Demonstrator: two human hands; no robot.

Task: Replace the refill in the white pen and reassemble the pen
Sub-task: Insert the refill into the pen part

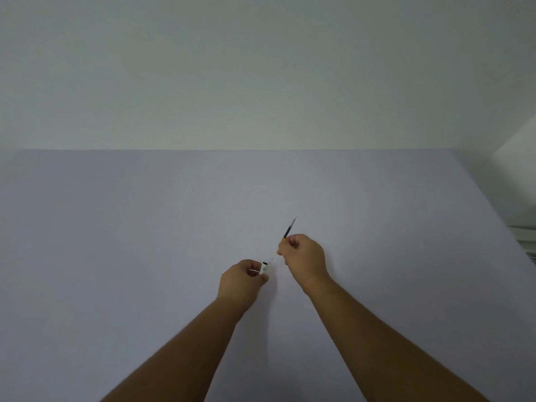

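Note:
My left hand point(242, 281) is closed around the white pen barrel point(264, 268), whose open dark end points up and to the right. My right hand point(304, 258) pinches a thin refill point(288, 231) near its middle. The refill's dark upper part and pointed tip stick out above my fingers, toward the far right. Its pale lower end runs down to the barrel's mouth; whether it is inside I cannot tell. Both hands hover above the pale lilac table point(145, 242), close together. Most of the barrel is hidden in my left fist.
A plain pale wall point(261, 68) rises behind the table's far edge. At the right edge, a white object point(516, 140) and some striped, stacked material point(526, 239) sit beyond the table's corner.

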